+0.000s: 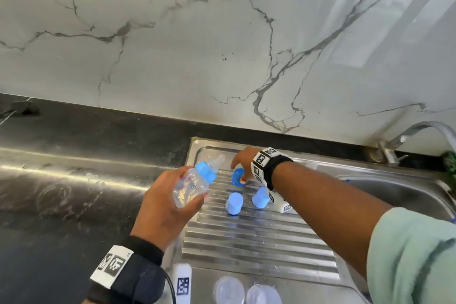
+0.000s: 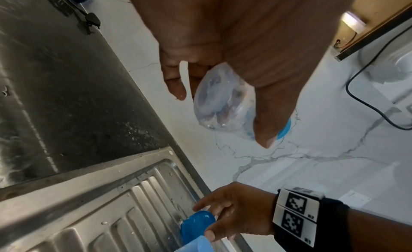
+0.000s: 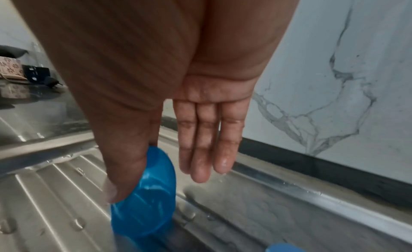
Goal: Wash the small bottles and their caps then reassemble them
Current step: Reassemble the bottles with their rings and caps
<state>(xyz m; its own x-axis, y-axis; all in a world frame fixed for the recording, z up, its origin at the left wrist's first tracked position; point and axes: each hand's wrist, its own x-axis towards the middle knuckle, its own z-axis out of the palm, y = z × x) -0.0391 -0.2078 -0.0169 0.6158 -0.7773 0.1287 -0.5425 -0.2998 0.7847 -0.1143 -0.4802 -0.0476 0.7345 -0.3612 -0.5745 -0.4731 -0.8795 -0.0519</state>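
Blue cap [image 1: 238, 177], wet and slick at frame centre: your right hand [image 1: 243, 164] pinches its rim; your left hand [image 1: 165, 205] wraps the light bottle [image 1: 195, 184].

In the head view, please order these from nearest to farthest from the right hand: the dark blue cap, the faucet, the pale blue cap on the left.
1. Dark blue cap: pinched by the right hand.
2. Pale blue cap: standing on the drainboard, nearer the camera.
3. Faucet: far right, by the wall.

Left wrist: black strap [image 1: 138, 271], white tag panel with black square-code markers, black cable [image 1: 170, 286]. Right wrist: black band [image 1: 277, 170], white marker blocks [image 1: 262, 158], labelled R1, R2. Right arm: pale green sleeve [image 1: 414, 254].
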